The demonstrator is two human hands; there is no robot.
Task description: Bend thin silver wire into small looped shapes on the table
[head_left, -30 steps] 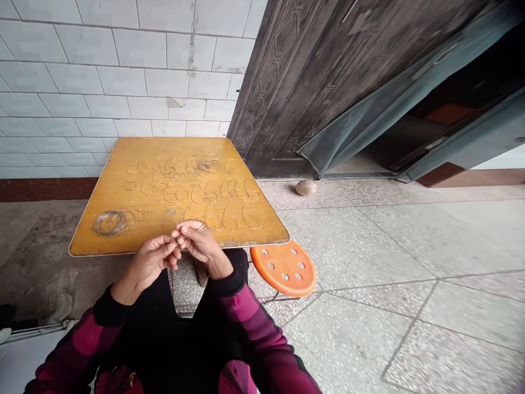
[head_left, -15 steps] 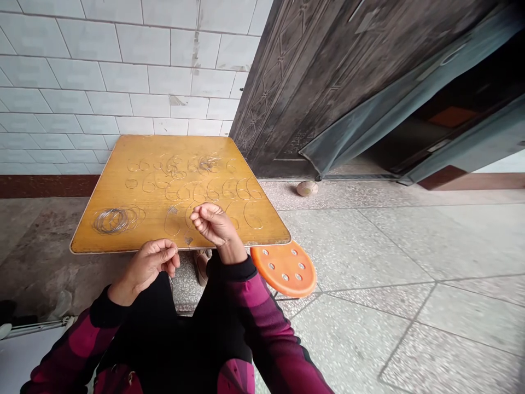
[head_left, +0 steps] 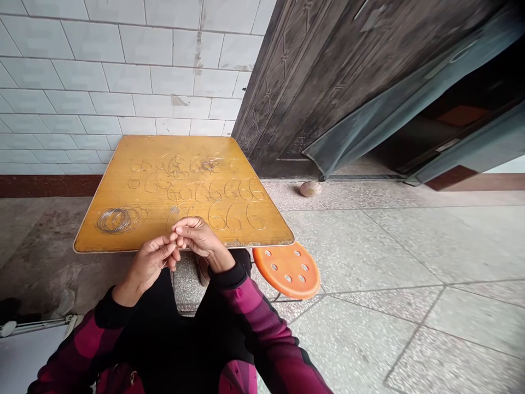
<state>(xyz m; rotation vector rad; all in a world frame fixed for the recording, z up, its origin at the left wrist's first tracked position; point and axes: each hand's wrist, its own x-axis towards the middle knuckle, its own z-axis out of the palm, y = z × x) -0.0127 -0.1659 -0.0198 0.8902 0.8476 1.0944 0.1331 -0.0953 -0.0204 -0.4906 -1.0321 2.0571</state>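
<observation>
My left hand [head_left: 152,261] and my right hand [head_left: 197,238] meet at the fingertips over the near edge of the yellow table [head_left: 123,192]. Both are closed in a pinch. A thin piece of wire [head_left: 164,265] shows just below my left fingers; how far it runs between the two hands is too fine to see. Left of the hands, a coil of wire [head_left: 114,220] lies on the tabletop. Several wire pieces bent like a figure six [head_left: 233,214] are spread in rows beyond and to the right of my hands. A small dark tangle of wire [head_left: 210,163] sits farther back.
An orange round stool [head_left: 289,271] stands by the table's right corner. A roundish stone-like object [head_left: 310,189] rests on the floor near the dark carved door [head_left: 295,104]. Behind the table rises a white tiled wall [head_left: 147,46]. A white surface [head_left: 30,358] is at lower left.
My right hand has come down and left from above the table to meet my left hand at the fingertips. The left hand stays nearly in place. The view has shifted slightly.
</observation>
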